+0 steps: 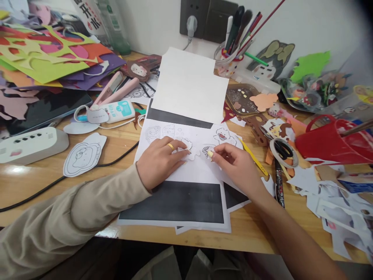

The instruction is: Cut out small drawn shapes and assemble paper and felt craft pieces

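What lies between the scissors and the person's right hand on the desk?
In the head view, a yellow pencil lies slanted between the right hand and the scissors, on the printed sheets' edge.

The left arm enters from the lower left corner, clothed in a loose beige sleeve that ends at the wrist. The left hand [159, 161] lies palm down, knuckles up, fingers extended forward and to the right, held close together and pressed flat. A gold ring sits on one finger of this hand. The right forearm enters from the lower right corner, bare, angled up and to the left. The right hand [234, 165] is turned with its back upward, fingers curled inward, thumb and forefinger drawn together in a pinch at their tips. The two hands are near each other, fingertips facing, not touching.
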The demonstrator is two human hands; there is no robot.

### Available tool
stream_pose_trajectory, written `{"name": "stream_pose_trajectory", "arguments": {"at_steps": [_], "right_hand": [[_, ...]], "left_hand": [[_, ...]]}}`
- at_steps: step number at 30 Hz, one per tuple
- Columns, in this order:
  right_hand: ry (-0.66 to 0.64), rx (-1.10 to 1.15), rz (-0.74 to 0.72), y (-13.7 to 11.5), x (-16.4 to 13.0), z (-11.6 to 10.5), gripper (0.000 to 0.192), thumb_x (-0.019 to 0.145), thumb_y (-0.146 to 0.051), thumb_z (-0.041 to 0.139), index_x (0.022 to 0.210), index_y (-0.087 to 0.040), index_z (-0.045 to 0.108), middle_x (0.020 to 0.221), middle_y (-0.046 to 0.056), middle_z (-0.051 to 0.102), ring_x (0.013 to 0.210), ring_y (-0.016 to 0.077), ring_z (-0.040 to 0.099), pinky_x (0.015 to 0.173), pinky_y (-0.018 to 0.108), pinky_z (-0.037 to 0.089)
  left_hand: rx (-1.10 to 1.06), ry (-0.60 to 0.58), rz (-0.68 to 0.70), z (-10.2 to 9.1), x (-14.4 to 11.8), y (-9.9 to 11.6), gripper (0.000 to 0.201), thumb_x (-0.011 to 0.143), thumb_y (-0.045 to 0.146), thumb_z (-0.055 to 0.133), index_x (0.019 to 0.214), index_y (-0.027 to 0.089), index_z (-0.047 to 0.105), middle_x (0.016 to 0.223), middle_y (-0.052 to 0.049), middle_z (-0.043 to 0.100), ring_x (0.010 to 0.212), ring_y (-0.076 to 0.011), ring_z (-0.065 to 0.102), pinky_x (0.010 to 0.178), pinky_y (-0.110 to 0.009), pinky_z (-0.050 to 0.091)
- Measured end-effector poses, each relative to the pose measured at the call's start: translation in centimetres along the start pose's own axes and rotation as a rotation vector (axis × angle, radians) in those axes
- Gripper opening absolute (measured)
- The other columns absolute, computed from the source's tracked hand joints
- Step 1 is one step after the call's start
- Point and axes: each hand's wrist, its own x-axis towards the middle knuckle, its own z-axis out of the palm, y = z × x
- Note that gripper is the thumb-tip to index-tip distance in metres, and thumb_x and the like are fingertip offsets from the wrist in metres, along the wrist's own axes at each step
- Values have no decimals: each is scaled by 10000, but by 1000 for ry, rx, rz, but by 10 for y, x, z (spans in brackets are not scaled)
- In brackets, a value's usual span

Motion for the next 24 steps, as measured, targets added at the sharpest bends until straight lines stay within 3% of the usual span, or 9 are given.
{"name": "stream_pose_trajectory", "arguments": {"at_steps": [5, 9, 14, 18, 24], "right_hand": [[-27, 36, 22, -1, 0, 0, 122, 743, -272, 479, 689, -170, 518, 634, -12, 547, 587, 97, 480, 557, 214, 357], [-47, 74, 38, 0, 1, -2, 137, 752, -268, 463, 680, -165, 519, 626, -10, 549, 576, 96, 472, 551, 215, 347], [-78, 115, 68, 0, 1, -4, 173, 764, -281, 449, 655, -163, 516, 589, -22, 523, 516, 81, 428, 522, 210, 333], [-93, 154, 72, -1, 1, -4, 180, 768, -284, 448, 657, -162, 519, 566, -30, 503, 499, 74, 422, 522, 206, 332], [-126, 184, 75, -3, -1, -4, 192, 772, -301, 453, 648, -164, 509, 583, -34, 513, 479, 61, 396, 501, 199, 314]], "left_hand": [[217, 53, 148, -1, 1, 4, 182, 789, 176, 436, 884, 165, 591, 894, -27, 604, 760, -166, 517, 616, -283, 430], [203, 56, 189, -4, -2, 3, 210, 803, 139, 388, 888, 117, 579, 863, -51, 606, 729, -160, 541, 604, -260, 441], [-40, 94, 66, -6, -5, 4, 244, 805, 124, 375, 988, 105, 536, 983, -80, 553, 821, -128, 553, 691, -210, 458], [-361, 209, -76, -13, -2, 8, 186, 762, 120, 472, 899, 98, 596, 908, -80, 568, 869, -110, 532, 824, -204, 428], [-747, 227, -348, -17, 2, 9, 102, 716, 176, 554, 764, 119, 623, 799, -59, 596, 789, -105, 546, 644, -166, 467]]}}
